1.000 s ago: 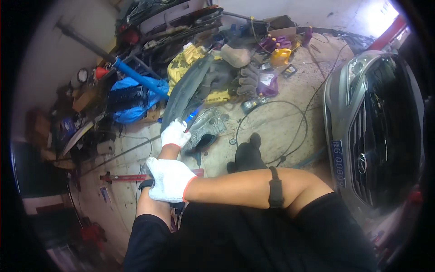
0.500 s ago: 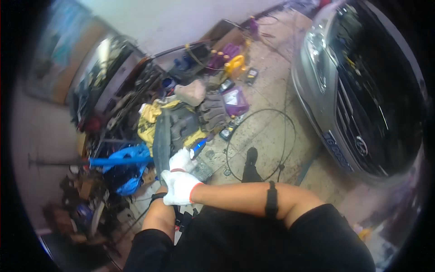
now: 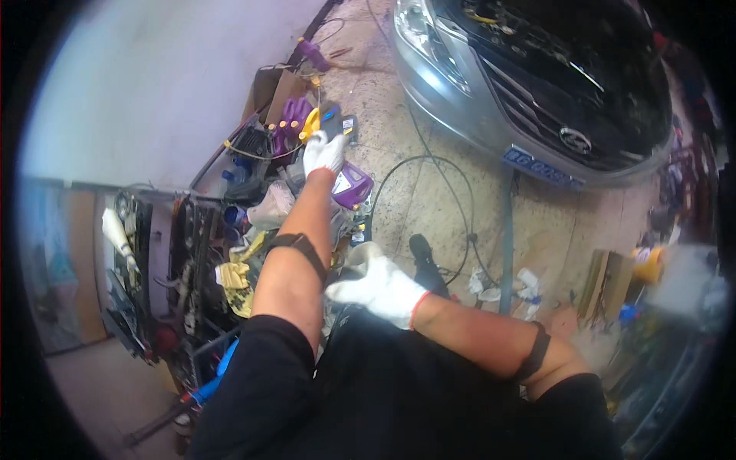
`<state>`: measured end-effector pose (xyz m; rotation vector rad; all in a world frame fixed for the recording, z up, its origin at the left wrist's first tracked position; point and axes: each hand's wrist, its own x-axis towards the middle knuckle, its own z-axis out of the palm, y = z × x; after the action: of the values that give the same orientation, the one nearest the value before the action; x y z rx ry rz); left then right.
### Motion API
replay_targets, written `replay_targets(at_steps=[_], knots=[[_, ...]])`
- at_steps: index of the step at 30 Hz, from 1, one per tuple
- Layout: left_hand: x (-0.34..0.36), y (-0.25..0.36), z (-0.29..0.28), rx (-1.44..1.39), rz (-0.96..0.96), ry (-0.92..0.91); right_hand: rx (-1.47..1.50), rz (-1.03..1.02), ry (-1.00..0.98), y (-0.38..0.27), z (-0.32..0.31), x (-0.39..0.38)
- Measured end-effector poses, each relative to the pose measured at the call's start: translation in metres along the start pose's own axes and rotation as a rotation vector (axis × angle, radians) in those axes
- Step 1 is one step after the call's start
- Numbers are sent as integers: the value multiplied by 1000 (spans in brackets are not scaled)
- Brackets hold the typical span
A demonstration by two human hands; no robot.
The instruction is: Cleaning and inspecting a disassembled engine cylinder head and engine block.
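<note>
My left hand (image 3: pixel 323 153), in a white knit glove, stretches far forward over the clutter by the wall. Its fingers close on a dark grey object with a blue patch (image 3: pixel 331 119), whose kind I cannot make out. Beside it are a yellow jug (image 3: pixel 310 125), purple jugs (image 3: pixel 290 132) and a small black bottle (image 3: pixel 349 125). A purple container with a pale label (image 3: pixel 353 186) lies just nearer. Close to my body, my right hand (image 3: pixel 383 290), also in a white glove, is held with thumb and fingers apart and nothing visible between them.
A silver car with its hood raised (image 3: pixel 460 100) stands at the far right. A dark hose (image 3: pixel 395 165) loops over the tiled floor. Car parts (image 3: pixel 188 268) and yellow cloth (image 3: pixel 236 280) crowd the left. A cardboard box (image 3: pixel 264 92) stands against the wall; another carton (image 3: pixel 602 284) is at right.
My left hand has gone from beside my right hand out to the jugs, arm extended. My right hand has come apart from it, moving right. The view has turned, shifting the car leftward.
</note>
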<state>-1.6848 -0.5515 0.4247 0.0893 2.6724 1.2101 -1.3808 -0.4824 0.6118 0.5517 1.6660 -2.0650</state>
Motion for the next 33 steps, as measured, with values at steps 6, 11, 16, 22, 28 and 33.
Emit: replay_targets(at_steps=[6, 11, 16, 22, 28, 33], knots=[[2, 70, 11, -147, 167, -53, 615, 178, 23, -26, 33, -11], [20, 37, 21, -248, 194, -56, 369, -43, 297, -10, 73, 15], [-24, 37, 10, -374, 208, -136, 401, -8, 361, -27, 73, 14], [-35, 106, -43, -283, 33, -122, 473, 60, 268, -29, 74, 34], [45, 173, -101, -1447, -371, -106, 322, -267, 349, -91, 57, 52], [35, 208, -61, -517, 318, 163, 294, -310, 376, -95, 9, 72]])
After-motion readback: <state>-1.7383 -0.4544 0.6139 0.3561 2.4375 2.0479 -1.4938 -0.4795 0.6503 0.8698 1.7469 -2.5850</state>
